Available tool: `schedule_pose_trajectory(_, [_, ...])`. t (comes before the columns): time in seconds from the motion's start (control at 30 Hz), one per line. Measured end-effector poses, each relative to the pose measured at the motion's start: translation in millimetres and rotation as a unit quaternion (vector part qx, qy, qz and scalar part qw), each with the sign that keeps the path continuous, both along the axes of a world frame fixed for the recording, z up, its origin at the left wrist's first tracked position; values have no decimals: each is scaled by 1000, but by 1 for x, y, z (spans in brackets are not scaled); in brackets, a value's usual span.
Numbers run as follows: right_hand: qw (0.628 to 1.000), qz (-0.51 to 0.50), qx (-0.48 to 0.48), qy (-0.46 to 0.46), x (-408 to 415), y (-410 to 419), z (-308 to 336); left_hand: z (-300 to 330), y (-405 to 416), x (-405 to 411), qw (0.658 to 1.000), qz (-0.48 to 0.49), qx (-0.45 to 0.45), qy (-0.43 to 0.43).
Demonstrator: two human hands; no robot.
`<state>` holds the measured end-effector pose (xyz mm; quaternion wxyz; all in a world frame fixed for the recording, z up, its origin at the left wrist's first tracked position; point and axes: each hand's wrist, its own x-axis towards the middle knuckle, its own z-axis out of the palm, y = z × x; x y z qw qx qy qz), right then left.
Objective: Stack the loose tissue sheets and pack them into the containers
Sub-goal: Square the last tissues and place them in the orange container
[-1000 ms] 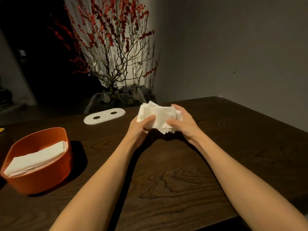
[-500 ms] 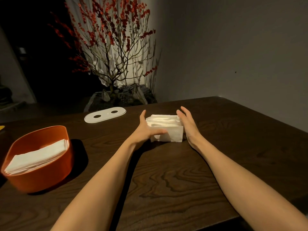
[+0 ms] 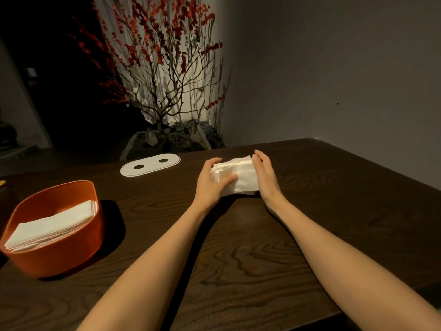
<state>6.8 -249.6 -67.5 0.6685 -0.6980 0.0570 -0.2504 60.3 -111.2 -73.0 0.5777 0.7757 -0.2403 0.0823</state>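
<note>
Toward the far edge of the tabletop (image 3: pixel 238 259), right of its middle, the tissue stack (image 3: pixel 238 177) now stands on the wood between both hands. A second ago it was held up off the surface as a ragged bundle; half a second ago it had been set down and squared; now it has slid a little and its upper sheets look slightly fanned again. My judgement: the sheets are being tapped and pressed into one block, so the stacking step is nearly finished and packing comes next.

The left hand (image 3: pixel 212 185) lies against the stack's left side, fingers curved over the top, thumb across the near face, so its grip is loosely wrapped on the tissues. The right hand (image 3: pixel 265 175) stands on edge with straight fingers, palm pressing flat on the stack's right end; that grip is spread, not clamped.

Near the left edge sits the orange container (image 3: pixel 59 254), already holding a layer of white tissues (image 3: pixel 50 228). A white oval lid (image 3: pixel 150 164) with two holes lies flat by the far edge.
</note>
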Motion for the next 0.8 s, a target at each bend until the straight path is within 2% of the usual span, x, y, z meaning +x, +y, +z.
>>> schedule_pose_trajectory(0.13, [999,-29,-24,21,3,0,-2,-1,3,-3,998,-52,24,20])
schedule_pose_trajectory(0.37, [998,-41,25,36,0,-4,-1,8,19,9,969,-123,44,208])
schedule_pose_trajectory(0.5, [1000,-22,5,10,1,5,-1,6,11,3,968,-141,88,189])
schedule_pose_trajectory(0.6, [996,-82,-13,21,6,3,-5,3,8,5,972,-125,61,191])
schedule_pose_trajectory(0.7, [988,-146,19,41,5,-6,-5,2,13,10,976,-101,35,190])
schedule_pose_trajectory(0.8, [993,-105,36,43,4,-8,-2,2,11,9,977,-106,51,176])
